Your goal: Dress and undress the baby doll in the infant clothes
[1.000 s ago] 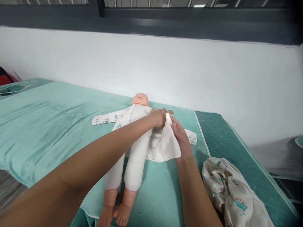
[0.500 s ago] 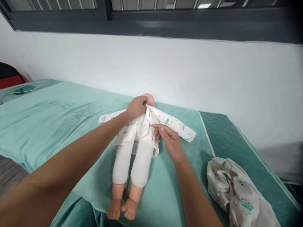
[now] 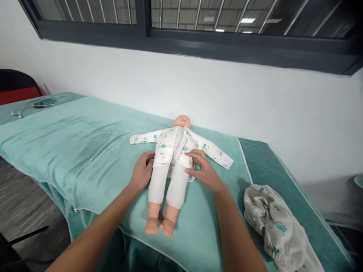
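Note:
A baby doll [image 3: 182,121] lies on its back with its bare feet towards me. An open-fronted white baby shirt [image 3: 166,147] with green print covers its torso, both sleeves spread out flat. White pants [image 3: 156,185] reach down to its shins. My left hand [image 3: 143,170] is at the shirt's left edge beside the doll's hip, fingers loosely bent with a gap to the thumb; its fingertips are partly hidden. On the shirt's lower right front rests my right hand [image 3: 204,170], thumb and fingers apart.
A crumpled printed white cloth [image 3: 279,226] lies at the right on the green bed cover [image 3: 93,151]. Behind the bed is a white wall [image 3: 241,98] below a dark window frame [image 3: 198,45]. A red and black chair [image 3: 18,88] stands at far left.
My left hand has let go of the shirt's collar and come down to the doll's side. My right hand has unfolded from pointing and sits lower on the shirt. The view has shifted.

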Demonstrator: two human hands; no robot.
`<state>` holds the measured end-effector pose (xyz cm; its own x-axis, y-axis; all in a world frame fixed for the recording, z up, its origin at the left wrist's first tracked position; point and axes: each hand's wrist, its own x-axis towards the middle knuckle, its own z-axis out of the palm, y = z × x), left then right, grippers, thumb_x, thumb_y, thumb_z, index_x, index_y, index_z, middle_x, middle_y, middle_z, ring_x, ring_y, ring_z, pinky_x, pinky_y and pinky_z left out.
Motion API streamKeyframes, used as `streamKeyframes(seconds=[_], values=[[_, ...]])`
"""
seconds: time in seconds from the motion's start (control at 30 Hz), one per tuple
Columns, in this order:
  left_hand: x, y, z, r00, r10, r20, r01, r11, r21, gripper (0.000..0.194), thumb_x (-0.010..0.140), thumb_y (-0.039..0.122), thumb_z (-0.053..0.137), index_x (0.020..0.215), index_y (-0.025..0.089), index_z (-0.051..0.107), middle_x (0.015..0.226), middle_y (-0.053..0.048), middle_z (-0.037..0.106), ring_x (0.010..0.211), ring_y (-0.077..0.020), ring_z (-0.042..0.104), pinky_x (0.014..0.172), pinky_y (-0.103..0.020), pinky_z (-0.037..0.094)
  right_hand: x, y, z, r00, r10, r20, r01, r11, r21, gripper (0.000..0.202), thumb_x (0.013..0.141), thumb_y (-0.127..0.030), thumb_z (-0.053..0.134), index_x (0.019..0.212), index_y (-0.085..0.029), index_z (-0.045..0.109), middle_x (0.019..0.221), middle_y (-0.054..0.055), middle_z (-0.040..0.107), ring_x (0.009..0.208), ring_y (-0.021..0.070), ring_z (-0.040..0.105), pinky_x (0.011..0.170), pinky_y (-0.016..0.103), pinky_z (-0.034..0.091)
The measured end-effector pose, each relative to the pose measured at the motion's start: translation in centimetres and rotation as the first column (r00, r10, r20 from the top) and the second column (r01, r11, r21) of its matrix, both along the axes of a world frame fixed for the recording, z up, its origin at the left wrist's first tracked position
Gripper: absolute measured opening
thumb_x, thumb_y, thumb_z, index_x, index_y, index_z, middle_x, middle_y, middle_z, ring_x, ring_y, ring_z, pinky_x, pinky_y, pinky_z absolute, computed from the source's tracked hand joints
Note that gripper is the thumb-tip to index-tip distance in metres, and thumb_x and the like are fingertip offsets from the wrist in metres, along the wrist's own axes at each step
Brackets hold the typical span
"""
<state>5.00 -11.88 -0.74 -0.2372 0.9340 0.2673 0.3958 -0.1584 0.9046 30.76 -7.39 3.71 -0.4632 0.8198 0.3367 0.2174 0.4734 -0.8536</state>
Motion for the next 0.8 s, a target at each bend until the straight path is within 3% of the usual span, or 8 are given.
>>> streamKeyframes(seconds=[0.13, 0.27, 0.37, 0.53, 0.67, 0.73, 0.8], values=[[-0.6, -2.3, -1.1, 0.982, 0.037, -0.182, -0.039, 0.999, -0.006, 0.042, 0.089, 0.023, 0.049, 0.131, 0.02, 0.051, 0.132, -0.01, 0.061, 0.125, -0.0239, 0.056, 0.11, -0.043, 0.041, 0.6, -2.0, -1.9, 0.989, -0.136, -0.054, 0.13, 0.987, -0.095, 0.059, 0.077, -0.033, 0.075, 0.131, -0.029, 0.054, 0.129, 0.008, 0.046, 0.107, 0.02, 0.054, 0.087, 0.035, 0.052], [-0.6, -3.1, -0.8, 0.936, 0.079, -0.343, -0.106, 0.993, -0.059, 0.047, 0.087, 0.033, 0.056, 0.133, 0.022, 0.051, 0.128, -0.011, 0.063, 0.122, -0.0304, 0.056, 0.106, -0.047, 0.042, 0.2, -3.4, -3.3, 0.932, -0.357, 0.064, 0.36, 0.932, -0.047, 0.044, 0.08, -0.035, 0.067, 0.121, -0.023, 0.056, 0.103, 0.004, 0.059, 0.085, 0.0171, 0.057, 0.082, 0.035, 0.05], [-0.5, -2.6, -0.4, 0.904, 0.102, -0.414, -0.145, 0.987, -0.075, 0.039, 0.089, 0.034, 0.054, 0.126, 0.022, 0.057, 0.113, -0.01, 0.069, 0.112, -0.0322, 0.06, 0.099, -0.048, 0.043, -0.3, -3.8, -3.2, 0.902, -0.387, 0.191, 0.394, 0.919, 0.002, 0.04, 0.084, -0.036, 0.059, 0.121, -0.021, 0.056, 0.082, -0.001, 0.059, 0.072, 0.0168, 0.053, 0.075, 0.033, 0.046], [-0.7, -2.2, -0.3, 0.94, 0.149, -0.307, -0.168, 0.985, -0.036, 0.031, 0.088, 0.022, 0.047, 0.115, 0.022, 0.061, 0.09, -0.004, 0.069, 0.086, -0.0235, 0.063, 0.081, -0.036, 0.048, -0.3, -4.6, -2.3, 0.892, -0.418, 0.172, 0.418, 0.908, 0.033, 0.041, 0.083, -0.03, 0.052, 0.123, -0.019, 0.058, 0.071, -0.004, 0.046, 0.064, 0.015, 0.045, 0.064, 0.029, 0.042], [-1.1, -3.0, -0.6, 0.953, 0.144, -0.266, -0.153, 0.988, -0.011, 0.031, 0.087, 0.019, 0.045, 0.114, 0.021, 0.06, 0.082, -0.001, 0.064, 0.078, -0.0205, 0.059, 0.075, -0.033, 0.047, 0.2, -5.7, -2.3, 0.871, -0.461, 0.171, 0.461, 0.887, 0.042, 0.046, 0.082, -0.025, 0.051, 0.126, -0.021, 0.06, 0.065, -0.005, 0.04, 0.061, 0.0153, 0.043, 0.064, 0.03, 0.041], [-1.1, -3.1, -0.6, 0.957, 0.153, -0.247, -0.159, 0.987, -0.007, 0.032, 0.087, 0.019, 0.045, 0.116, 0.021, 0.059, 0.085, -0.002, 0.064, 0.08, -0.0207, 0.06, 0.077, -0.034, 0.048, 0.2, -6.0, -2.5, 0.848, -0.497, 0.181, 0.495, 0.867, 0.063, 0.044, 0.083, -0.025, 0.049, 0.126, -0.022, 0.061, 0.067, -0.004, 0.045, 0.062, 0.0166, 0.045, 0.065, 0.032, 0.044], [-0.9, -3.0, -0.5, 0.959, 0.161, -0.232, -0.159, 0.987, 0.03, 0.034, 0.088, 0.02, 0.047, 0.12, 0.022, 0.058, 0.095, -0.004, 0.065, 0.09, -0.0214, 0.061, 0.084, -0.035, 0.05, 0.0, -6.1, -2.7, 0.826, -0.54, 0.161, 0.518, 0.84, 0.162, 0.044, 0.084, -0.024, 0.05, 0.126, -0.023, 0.062, 0.082, 0.001, 0.056, 0.075, 0.02, 0.055, 0.074, 0.037, 0.049]])
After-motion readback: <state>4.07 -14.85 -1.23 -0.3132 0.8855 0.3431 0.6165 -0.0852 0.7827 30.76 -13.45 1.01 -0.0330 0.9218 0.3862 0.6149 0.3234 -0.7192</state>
